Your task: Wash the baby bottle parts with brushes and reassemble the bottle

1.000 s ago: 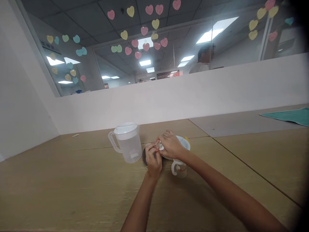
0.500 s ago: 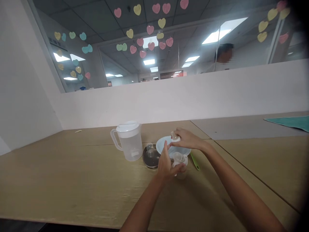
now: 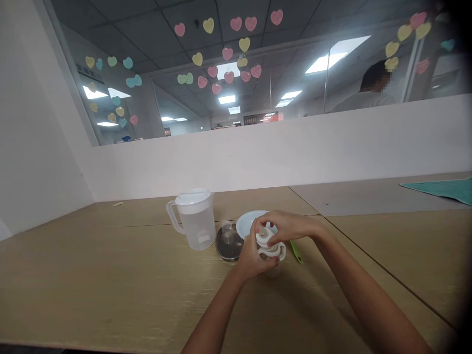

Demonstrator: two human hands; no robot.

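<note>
A clear baby bottle (image 3: 273, 271) with white side handles stands upright on the table, with my left hand (image 3: 251, 259) wrapped round its left side. My right hand (image 3: 291, 226) grips a bottle nipple with a white collar (image 3: 264, 239) from above, at the bottle's mouth. Whether the collar is seated on the neck cannot be made out. Just behind the hands is a light blue bowl (image 3: 246, 223), partly hidden by them. A small clear cap (image 3: 227, 233) rests on a dark round tray (image 3: 225, 253) left of my left hand.
Further left stands a lidded clear plastic pitcher (image 3: 199, 223). A green handle (image 3: 296, 251) sticks out right of the bottle. A teal cloth (image 3: 442, 188) lies at the far right. Beyond the wall's window, a person (image 3: 365, 93) is seen.
My right hand has brought the nipple and collar down and toward me, from over the bowl to the top of the bottle. My left hand stays on the bottle.
</note>
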